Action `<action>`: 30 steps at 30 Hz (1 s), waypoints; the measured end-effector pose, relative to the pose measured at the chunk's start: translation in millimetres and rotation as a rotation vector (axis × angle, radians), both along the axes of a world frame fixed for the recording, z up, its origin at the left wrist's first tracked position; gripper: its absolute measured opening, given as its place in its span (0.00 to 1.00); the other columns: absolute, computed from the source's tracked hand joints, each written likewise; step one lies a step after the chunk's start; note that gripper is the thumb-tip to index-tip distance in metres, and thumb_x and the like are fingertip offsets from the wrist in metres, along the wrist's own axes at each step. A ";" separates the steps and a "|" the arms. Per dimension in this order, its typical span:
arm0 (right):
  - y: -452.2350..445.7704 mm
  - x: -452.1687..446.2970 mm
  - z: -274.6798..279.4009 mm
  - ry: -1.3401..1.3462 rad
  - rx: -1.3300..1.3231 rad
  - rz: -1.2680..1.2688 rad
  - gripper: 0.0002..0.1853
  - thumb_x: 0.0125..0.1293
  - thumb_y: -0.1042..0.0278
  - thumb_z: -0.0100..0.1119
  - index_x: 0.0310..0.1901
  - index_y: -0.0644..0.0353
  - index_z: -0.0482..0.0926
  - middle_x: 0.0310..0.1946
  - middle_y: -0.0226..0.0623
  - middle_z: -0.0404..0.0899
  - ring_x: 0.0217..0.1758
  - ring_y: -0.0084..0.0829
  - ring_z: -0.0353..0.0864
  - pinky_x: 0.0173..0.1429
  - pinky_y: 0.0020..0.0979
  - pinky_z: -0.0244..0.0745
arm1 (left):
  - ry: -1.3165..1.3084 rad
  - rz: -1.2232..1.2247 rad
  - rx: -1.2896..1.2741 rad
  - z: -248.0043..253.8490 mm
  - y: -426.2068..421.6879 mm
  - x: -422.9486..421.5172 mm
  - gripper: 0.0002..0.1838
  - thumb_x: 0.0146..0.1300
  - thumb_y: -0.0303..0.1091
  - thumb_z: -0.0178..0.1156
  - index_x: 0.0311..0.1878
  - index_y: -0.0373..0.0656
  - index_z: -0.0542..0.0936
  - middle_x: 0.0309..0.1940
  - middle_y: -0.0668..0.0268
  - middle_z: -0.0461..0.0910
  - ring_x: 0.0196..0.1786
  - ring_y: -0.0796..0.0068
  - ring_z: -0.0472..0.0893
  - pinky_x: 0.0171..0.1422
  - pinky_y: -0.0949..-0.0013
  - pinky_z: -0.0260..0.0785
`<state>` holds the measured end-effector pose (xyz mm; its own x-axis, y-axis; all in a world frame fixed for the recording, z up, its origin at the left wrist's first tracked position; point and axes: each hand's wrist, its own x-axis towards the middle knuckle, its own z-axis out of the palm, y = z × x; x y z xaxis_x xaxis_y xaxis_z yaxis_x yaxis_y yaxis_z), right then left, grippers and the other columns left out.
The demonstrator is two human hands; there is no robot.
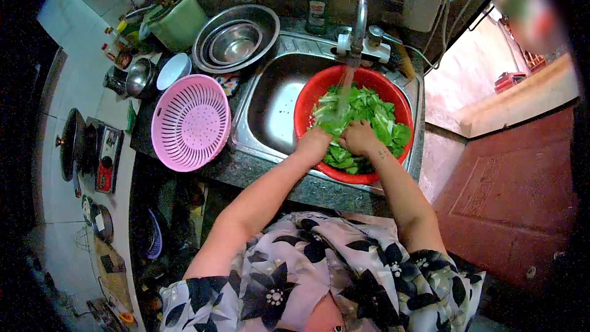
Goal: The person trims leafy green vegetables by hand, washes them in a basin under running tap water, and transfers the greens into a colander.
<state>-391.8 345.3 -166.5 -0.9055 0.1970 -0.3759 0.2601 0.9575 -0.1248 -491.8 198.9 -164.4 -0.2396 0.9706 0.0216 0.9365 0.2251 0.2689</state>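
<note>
Leafy greens fill a red basin that rests over the right part of the steel sink. Water runs from the faucet down onto the leaves. At the basin's near left side, my left hand is closed on some greens, its fingertips partly hidden among them. Close beside it, my right hand has its fingers curled into the leaves and grips some of them.
A pink colander stands left of the sink, with nested steel bowls behind it. A dark bottle is behind the sink. Further left are a white bowl, a green container and a gas stove.
</note>
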 end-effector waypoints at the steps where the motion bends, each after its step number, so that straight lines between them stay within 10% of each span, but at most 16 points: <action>1: -1.4 0.0 -0.2 0.009 0.004 -0.017 0.18 0.62 0.49 0.46 0.38 0.50 0.81 0.43 0.32 0.78 0.58 0.36 0.67 0.66 0.52 0.50 | 0.006 0.015 -0.025 1.2 -0.4 0.3 0.07 0.48 0.26 0.53 0.29 0.41 0.80 0.29 0.56 0.79 0.37 0.56 0.78 0.42 0.57 0.71; 23: -29.0 5.0 -12.2 0.176 0.145 -0.223 0.16 0.62 0.52 0.50 0.45 0.48 0.79 0.51 0.28 0.74 0.63 0.38 0.61 0.68 0.55 0.42 | -0.297 0.006 0.443 -14.9 -24.7 -21.9 0.17 0.47 0.22 0.57 0.44 0.39 0.75 0.49 0.55 0.68 0.58 0.53 0.63 0.61 0.56 0.57; 30: -10.3 -32.3 30.5 -0.025 -0.009 -0.288 0.21 0.66 0.47 0.42 0.52 0.51 0.74 0.53 0.36 0.72 0.58 0.37 0.69 0.65 0.64 0.40 | -0.411 0.507 0.152 8.9 -30.6 -21.3 0.57 0.41 0.35 0.69 0.69 0.42 0.40 0.67 0.51 0.44 0.69 0.48 0.46 0.70 0.49 0.40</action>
<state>-424.1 335.0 -136.0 -0.8035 0.4407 -0.4002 0.5238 0.8428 -0.1236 -513.1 168.4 -155.5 -0.6831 0.7291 -0.0414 0.5393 0.5419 0.6446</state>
